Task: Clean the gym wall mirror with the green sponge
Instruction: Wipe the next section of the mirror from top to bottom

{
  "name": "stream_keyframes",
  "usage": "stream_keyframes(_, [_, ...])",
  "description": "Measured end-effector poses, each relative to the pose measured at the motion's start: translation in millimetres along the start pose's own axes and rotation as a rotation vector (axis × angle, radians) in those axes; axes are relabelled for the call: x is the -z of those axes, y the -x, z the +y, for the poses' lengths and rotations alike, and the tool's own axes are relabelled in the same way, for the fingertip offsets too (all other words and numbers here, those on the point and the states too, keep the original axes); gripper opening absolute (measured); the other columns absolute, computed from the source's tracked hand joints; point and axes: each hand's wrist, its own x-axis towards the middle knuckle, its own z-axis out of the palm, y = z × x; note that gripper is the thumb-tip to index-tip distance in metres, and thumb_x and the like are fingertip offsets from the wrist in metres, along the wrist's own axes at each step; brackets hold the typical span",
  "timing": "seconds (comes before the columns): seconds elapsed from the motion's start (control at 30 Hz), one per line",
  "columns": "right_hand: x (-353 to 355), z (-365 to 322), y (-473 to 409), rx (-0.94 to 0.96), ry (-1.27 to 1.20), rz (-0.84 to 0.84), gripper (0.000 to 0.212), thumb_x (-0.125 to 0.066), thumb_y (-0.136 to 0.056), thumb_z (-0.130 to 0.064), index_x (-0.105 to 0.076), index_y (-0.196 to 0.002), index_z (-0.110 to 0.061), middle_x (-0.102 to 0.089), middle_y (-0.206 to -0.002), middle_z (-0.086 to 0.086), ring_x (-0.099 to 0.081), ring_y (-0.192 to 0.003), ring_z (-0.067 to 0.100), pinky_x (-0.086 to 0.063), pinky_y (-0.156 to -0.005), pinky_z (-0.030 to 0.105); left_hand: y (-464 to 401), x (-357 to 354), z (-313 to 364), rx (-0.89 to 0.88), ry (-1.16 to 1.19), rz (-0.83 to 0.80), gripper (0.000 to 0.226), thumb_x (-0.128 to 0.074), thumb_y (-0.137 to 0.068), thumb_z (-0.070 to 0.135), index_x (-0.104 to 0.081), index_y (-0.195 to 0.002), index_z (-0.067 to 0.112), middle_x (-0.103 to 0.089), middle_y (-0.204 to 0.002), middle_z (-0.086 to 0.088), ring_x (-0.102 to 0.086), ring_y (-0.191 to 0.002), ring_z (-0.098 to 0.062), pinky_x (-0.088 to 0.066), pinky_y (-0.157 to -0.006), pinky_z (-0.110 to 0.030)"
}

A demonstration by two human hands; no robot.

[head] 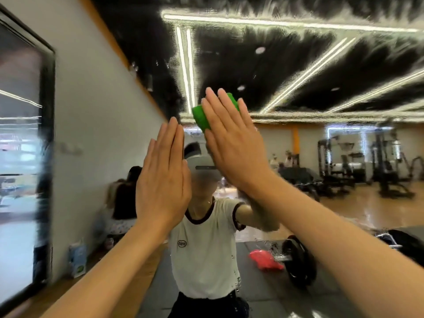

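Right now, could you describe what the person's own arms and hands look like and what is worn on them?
Both forearms are bare, with no sleeves reaching them. The left hand and right hand wear no gloves, and no rings, watch or bracelets show. The mirror reflects a white short-sleeved T-shirt with dark trim at collar and cuff.

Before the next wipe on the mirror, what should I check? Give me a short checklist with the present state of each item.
1. Green sponge under the right hand, fingers flat on it: ok.
2. Sponge against the mirror: ok.
3. Left hand open, holding nothing, out of the sponge's way: ok.
4. Glass above the sponge is streaky and smeared: not ok, needs wiping.
5. Droplets on the lower glass: not ok.
6. Sponge wet enough: cannot tell.
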Motion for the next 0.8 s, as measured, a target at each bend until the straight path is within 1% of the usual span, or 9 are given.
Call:
stream_keyframes(0.07, [19, 38, 13, -0.095, -0.052, -0.063, 0.052, -0.043, -0.104, -0.016, -0.032, -0.155, -0.007, -0.028, -0.163, 0.012, -0.019, -0.153, 0.026, -0.004, -0.126, 0.042, 0, 1, 0, 0.006, 0.005, -0.005, 0.059, -0.032, -0.104, 0.015, -0.018, -0.16, 0.004, -0.015, -0.169, -0.009, -0.011, -0.156, -0.021, -0.001, -0.127, -0.03])
stream_keyframes(0.17, [45, 98, 50, -0.442, 0.002, -0.036, 0.055, -0.028, -0.106, -0.023, -0.024, -0.158, -0.007, -0.019, -0.166, 0.012, -0.01, -0.155, 0.027, -0.005, -0.126, 0.052, -1, 5, -1, 0.002, 0.085, -0.042, 0.059, -0.031, -0.104, 0.016, -0.016, -0.16, 0.007, -0.013, -0.169, -0.007, -0.009, -0.157, -0.018, 0.001, -0.127, -0.027])
stream_keyframes(0.3, [41, 80, 38, -0.727, 0.059, 0.042, 0.058, -0.021, -0.105, -0.024, -0.017, -0.158, -0.003, -0.011, -0.168, 0.013, -0.005, -0.155, 0.03, 0.003, -0.125, 0.049, 7, 32, -29, -0.038, 0.116, -0.069, 0.059, -0.035, -0.105, 0.016, -0.015, -0.161, 0.011, -0.012, -0.169, -0.004, -0.002, -0.156, -0.008, 0.004, -0.125, -0.023])
stream_keyframes(0.37, [25, 32, 14, -0.631, 0.058, 0.059, 0.055, -0.025, -0.107, -0.022, -0.016, -0.159, -0.004, -0.009, -0.168, 0.013, -0.004, -0.156, 0.029, 0.006, -0.124, 0.046, 14, 50, -52, 0.003, 0.034, -0.042, 0.058, -0.035, -0.105, 0.018, -0.019, -0.161, 0.008, -0.014, -0.169, -0.007, -0.003, -0.155, -0.01, 0.005, -0.125, -0.023])
stream_keyframes(0.47, [-6, -44, -14, -0.28, 0.033, 0.001, 0.056, -0.033, -0.105, -0.022, -0.024, -0.157, -0.005, -0.02, -0.166, 0.015, -0.013, -0.155, 0.03, -0.002, -0.125, 0.047, 18, 63, -78, 0.086, -0.07, -0.023, 0.059, -0.031, -0.105, 0.021, -0.02, -0.16, 0.004, -0.017, -0.168, -0.013, -0.009, -0.156, -0.021, 0.004, -0.126, -0.028])
stream_keyframes(0.53, [-8, -56, -21, -0.044, 0.014, -0.059, 0.056, -0.033, -0.103, -0.025, -0.031, -0.155, -0.004, -0.028, -0.163, 0.015, -0.02, -0.153, 0.031, -0.006, -0.124, 0.046, 17, 61, -84, 0.122, -0.081, -0.032, 0.059, -0.03, -0.105, 0.023, -0.019, -0.16, 0.003, -0.015, -0.168, -0.013, -0.009, -0.156, -0.022, 0.005, -0.126, -0.028])
stream_keyframes(0.6, [9, -29, -17, 0.061, -0.016, -0.123, 0.055, -0.033, -0.104, -0.025, -0.033, -0.155, -0.004, -0.03, -0.162, 0.014, -0.022, -0.152, 0.029, -0.007, -0.124, 0.043, 19, 57, -84, 0.138, -0.063, -0.043, 0.059, -0.03, -0.105, 0.023, -0.018, -0.16, 0.002, -0.014, -0.169, -0.012, -0.01, -0.156, -0.022, 0.002, -0.127, -0.032])
stream_keyframes(0.7, [34, 33, 19, -0.231, -0.055, -0.113, 0.054, -0.035, -0.102, -0.022, -0.031, -0.154, -0.008, -0.028, -0.163, 0.013, -0.022, -0.151, 0.027, -0.012, -0.125, 0.047, 21, 53, -86, 0.142, -0.061, -0.036, 0.06, -0.03, -0.106, 0.022, -0.015, -0.161, 0.003, -0.011, -0.169, -0.01, -0.009, -0.157, -0.022, 0.001, -0.127, -0.032])
stream_keyframes(0.8, [39, 48, 39, -0.597, 0.028, -0.01, 0.057, -0.026, -0.104, -0.023, -0.022, -0.158, -0.003, -0.016, -0.167, 0.015, -0.011, -0.154, 0.031, -0.006, -0.125, 0.053, 21, 50, -89, 0.127, -0.062, -0.01, 0.061, -0.032, -0.105, 0.021, -0.014, -0.161, 0.004, -0.012, -0.169, -0.011, -0.009, -0.156, -0.022, 0.005, -0.126, -0.027])
